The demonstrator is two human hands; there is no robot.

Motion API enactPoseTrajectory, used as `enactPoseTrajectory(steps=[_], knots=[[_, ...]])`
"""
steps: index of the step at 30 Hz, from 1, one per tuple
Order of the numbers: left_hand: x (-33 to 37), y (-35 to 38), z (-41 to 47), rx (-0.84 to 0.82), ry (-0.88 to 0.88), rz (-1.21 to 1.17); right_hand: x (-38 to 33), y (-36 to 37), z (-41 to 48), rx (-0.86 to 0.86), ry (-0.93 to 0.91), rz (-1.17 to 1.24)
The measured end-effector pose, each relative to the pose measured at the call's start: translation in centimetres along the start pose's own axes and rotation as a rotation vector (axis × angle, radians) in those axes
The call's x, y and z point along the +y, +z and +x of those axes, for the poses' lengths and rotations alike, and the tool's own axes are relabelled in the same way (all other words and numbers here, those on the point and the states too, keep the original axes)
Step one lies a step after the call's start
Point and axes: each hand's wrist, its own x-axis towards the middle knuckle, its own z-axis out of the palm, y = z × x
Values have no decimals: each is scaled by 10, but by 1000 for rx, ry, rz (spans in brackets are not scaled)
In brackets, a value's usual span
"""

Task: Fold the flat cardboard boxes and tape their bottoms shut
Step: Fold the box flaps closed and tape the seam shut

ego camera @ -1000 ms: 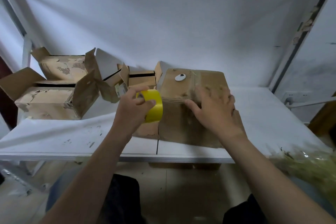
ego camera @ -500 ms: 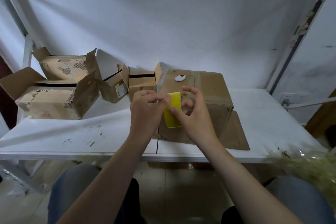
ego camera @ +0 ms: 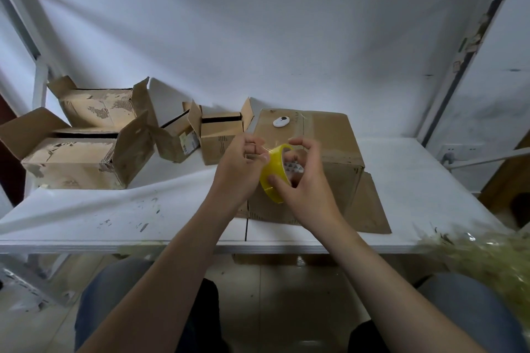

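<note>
Over the table's near edge, at 12 o'clock: the tape roll (ego camera: pixel 274 173) is held up in both hands, just in front of the closed box (ego camera: pixel 329 135); I cannot tell whether it touches the cardboard.
Right hand (ego camera: pixel 307 189): thumb on the yellow outer rim, fingers curled behind and through the core, so it carries the roll.
Left hand (ego camera: pixel 238 172): fingertips pinched at the roll's upper edge, apparently picking up the free end. A thin glint of clear film shows there.
Box: on the table (ego camera: pixel 143 209) with its flaps folded in, and one flap lying flat toward 4 o'clock. A small white object (ego camera: pixel 281 122) sits on top, at the far side.
Tape, handling: I'd judge it a light, stiff ring with thin, clingy film. Grip it by the core and draw the end by a corner.
Cardboard, handling: worn, light and springy. Press down beside the seam.
Ten o'clock: open boxes (ego camera: pixel 74 157) stand grouped.
</note>
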Motion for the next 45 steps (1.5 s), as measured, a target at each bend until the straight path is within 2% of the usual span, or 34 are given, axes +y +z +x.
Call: enactPoseTrajectory(steps=[3,7,12,15,19,22,24,27,31,34,40,43,45], knots=[[-2,-6,4,-24,2,-71,2,-1,-3,-33,-28,-100],[-2,-15,9,-92,9,125,3,-6,-4,-68,-84,-217],[2,-18,11,-64,95,140,4,-12,-6,-81,-127,-318],[8,-11,9,-43,135,183,7,-11,-8,-47,-73,-292],[14,-10,10,-51,162,118,14,-22,-9,-22,89,-142],[12,-14,16,-68,124,62,12,-29,-21,-18,21,-70],[11,-17,20,-80,78,24,12,-32,-28,-32,-37,-130],[13,-18,24,-83,47,0,19,-30,-33,-45,-29,-227],[25,-2,22,-82,140,139,31,-14,-28,-106,107,-351],[38,1,24,-78,176,146,40,-16,-23,-121,187,-405],[35,-35,38,16,67,-3,38,-45,-34,-12,15,-321],[37,-34,37,36,72,-47,41,-45,-40,69,-48,-322],[42,-23,33,27,111,-16,41,-40,-34,11,-10,-424]])
